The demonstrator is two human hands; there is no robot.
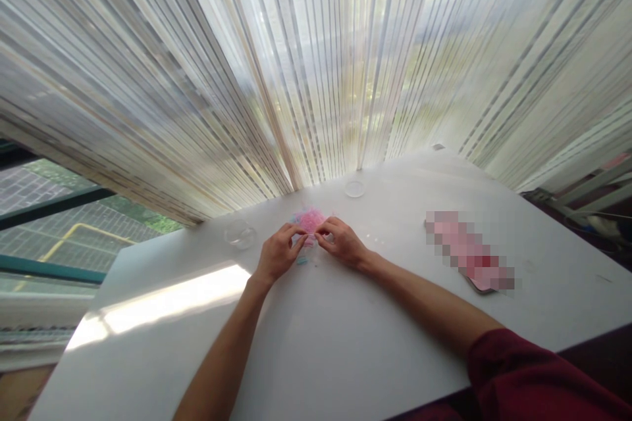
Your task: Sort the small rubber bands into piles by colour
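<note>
My left hand (pixel 282 250) and my right hand (pixel 342 242) meet at the middle of the white table (pixel 316 342), thumb and forefinger of each pinched. Whatever is between the fingertips is too small to make out. Just beyond the fingers lies a heap of small pink pieces (pixel 311 219), with some pale blue ones at its left side. Below the fingertips a few more small pieces lie loose, among them a teal piece (pixel 302 261).
A clear round container (pixel 240 235) stands left of my hands, and a clear round lid (pixel 354 189) lies near the curtain (pixel 316 79). At the right is a pink phone-shaped object (pixel 464 250), blurred by pixels. Sunlight stripes the table's left side.
</note>
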